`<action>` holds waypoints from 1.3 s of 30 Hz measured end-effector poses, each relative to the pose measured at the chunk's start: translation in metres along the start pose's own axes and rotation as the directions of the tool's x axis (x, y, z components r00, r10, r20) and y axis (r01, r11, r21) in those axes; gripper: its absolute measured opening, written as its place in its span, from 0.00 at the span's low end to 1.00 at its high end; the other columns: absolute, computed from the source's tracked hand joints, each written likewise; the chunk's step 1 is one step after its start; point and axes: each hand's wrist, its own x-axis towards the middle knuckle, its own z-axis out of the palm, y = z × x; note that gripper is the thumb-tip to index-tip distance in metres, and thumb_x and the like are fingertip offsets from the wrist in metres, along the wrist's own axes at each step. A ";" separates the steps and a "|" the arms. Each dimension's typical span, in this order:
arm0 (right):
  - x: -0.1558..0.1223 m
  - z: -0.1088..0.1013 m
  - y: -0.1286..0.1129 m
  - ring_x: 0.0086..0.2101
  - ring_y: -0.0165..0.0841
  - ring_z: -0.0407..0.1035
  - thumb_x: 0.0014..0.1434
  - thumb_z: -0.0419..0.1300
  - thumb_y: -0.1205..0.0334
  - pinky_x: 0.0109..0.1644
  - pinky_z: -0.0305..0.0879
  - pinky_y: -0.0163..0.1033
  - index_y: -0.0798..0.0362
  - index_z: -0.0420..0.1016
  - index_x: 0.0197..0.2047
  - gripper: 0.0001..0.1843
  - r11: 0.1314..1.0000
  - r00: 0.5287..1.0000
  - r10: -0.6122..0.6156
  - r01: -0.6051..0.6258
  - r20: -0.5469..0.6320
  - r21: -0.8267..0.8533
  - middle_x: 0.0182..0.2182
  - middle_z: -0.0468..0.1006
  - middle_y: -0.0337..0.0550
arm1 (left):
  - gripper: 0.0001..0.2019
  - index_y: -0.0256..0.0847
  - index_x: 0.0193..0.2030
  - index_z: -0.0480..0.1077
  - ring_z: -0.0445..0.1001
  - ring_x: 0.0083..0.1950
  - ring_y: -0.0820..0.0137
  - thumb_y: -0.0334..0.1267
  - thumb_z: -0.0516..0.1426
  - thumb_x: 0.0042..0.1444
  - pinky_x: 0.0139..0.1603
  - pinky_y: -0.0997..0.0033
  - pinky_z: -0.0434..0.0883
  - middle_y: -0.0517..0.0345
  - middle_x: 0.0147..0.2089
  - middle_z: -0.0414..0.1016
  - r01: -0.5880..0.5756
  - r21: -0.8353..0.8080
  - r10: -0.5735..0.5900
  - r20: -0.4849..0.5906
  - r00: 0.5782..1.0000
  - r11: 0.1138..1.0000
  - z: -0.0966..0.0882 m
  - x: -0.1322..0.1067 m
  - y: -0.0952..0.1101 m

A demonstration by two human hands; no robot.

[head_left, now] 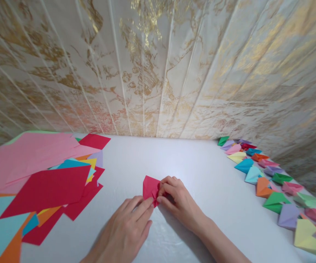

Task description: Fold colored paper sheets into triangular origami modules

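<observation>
A small folded piece of pinkish-red paper [150, 187] lies on the white table in front of me, with creased flaps at its near edge. My right hand [175, 199] pinches its right side between thumb and bent fingers. From the near left, my left hand [130, 223] reaches in with its fingers stretched out, the fingertips resting on the paper's lower edge. The fingers of both hands cover part of the folds there.
Loose sheets are heaped at the left, with a large red sheet [50, 188] on top and pink sheets [42, 155] behind. Several folded paper pieces, such as a blue one [244, 165], line the table's [196, 160] right side. A gold-patterned curtain [147, 73] hangs behind.
</observation>
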 end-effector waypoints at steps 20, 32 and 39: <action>0.003 0.010 0.001 0.35 0.35 0.64 0.59 0.63 0.74 0.41 0.57 0.42 0.52 0.67 0.32 0.10 0.999 0.999 0.047 -0.047 -0.011 -0.027 0.34 0.72 0.40 | 0.15 0.39 0.52 0.72 0.75 0.45 0.60 0.27 0.48 0.64 0.45 0.58 0.72 0.53 0.47 0.80 0.010 0.000 -0.010 0.071 0.997 1.000 -0.002 0.003 0.000; 0.004 0.009 0.000 0.36 0.36 0.65 0.60 0.62 0.74 0.42 0.58 0.43 0.52 0.68 0.33 0.10 0.996 0.997 0.074 -0.075 -0.004 -0.052 0.35 0.73 0.41 | 0.16 0.40 0.55 0.71 0.74 0.48 0.62 0.29 0.49 0.65 0.47 0.61 0.69 0.57 0.52 0.79 -0.007 0.026 0.005 0.048 0.999 1.000 -0.003 0.004 0.001; 0.004 0.010 -0.001 0.36 0.37 0.64 0.61 0.62 0.73 0.42 0.58 0.43 0.51 0.67 0.32 0.10 0.993 0.996 0.085 -0.084 0.014 -0.081 0.35 0.72 0.41 | 0.15 0.40 0.53 0.73 0.75 0.46 0.60 0.28 0.52 0.61 0.46 0.58 0.72 0.54 0.49 0.80 0.015 0.008 -0.016 0.099 0.995 1.000 -0.004 0.006 0.000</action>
